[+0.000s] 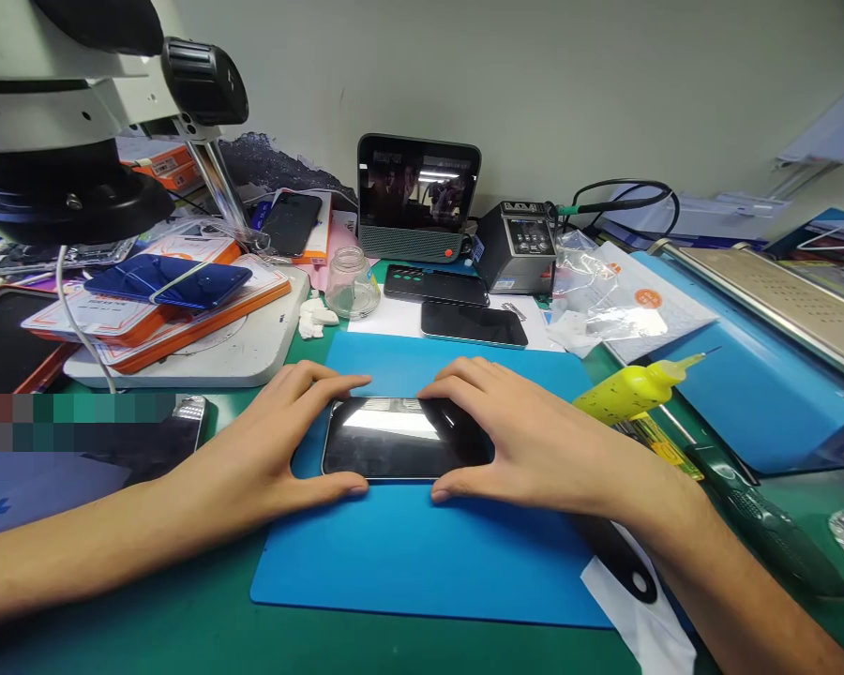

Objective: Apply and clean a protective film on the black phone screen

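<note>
I pinch the phone (400, 439) mid-mat (422, 553) with my left hand (281, 441) and right hand (513, 436), one per end. Uneven pressure could crack its glass; the yellow bottle (633, 389) right of the mat might tip.

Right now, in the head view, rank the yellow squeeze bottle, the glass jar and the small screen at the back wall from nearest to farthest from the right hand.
Measured from the right hand, which rests on the phone:
1. Yellow squeeze bottle, just to its right.
2. Glass jar, behind and to the left.
3. Small screen, farthest, at the back wall.
</note>
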Demonstrator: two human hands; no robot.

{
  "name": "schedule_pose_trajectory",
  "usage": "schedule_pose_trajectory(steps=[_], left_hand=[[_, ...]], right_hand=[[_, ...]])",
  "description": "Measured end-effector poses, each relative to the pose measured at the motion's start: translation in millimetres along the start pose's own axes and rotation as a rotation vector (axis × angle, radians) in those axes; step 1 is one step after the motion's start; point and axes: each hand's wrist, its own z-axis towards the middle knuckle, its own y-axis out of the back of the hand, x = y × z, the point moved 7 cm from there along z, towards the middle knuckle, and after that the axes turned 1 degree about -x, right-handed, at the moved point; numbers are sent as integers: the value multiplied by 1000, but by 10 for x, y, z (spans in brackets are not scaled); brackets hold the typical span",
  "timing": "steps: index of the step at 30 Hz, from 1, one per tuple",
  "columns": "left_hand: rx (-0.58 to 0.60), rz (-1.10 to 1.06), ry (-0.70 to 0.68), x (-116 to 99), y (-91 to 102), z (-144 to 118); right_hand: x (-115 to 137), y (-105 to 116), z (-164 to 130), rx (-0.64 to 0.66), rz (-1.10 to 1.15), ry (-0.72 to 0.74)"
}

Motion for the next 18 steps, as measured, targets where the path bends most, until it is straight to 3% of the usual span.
schedule_pose_trajectory(steps=[18], left_hand=[[-16, 1, 4, -11, 10, -3]], right_hand=[[-76, 27, -7, 47, 97, -12]])
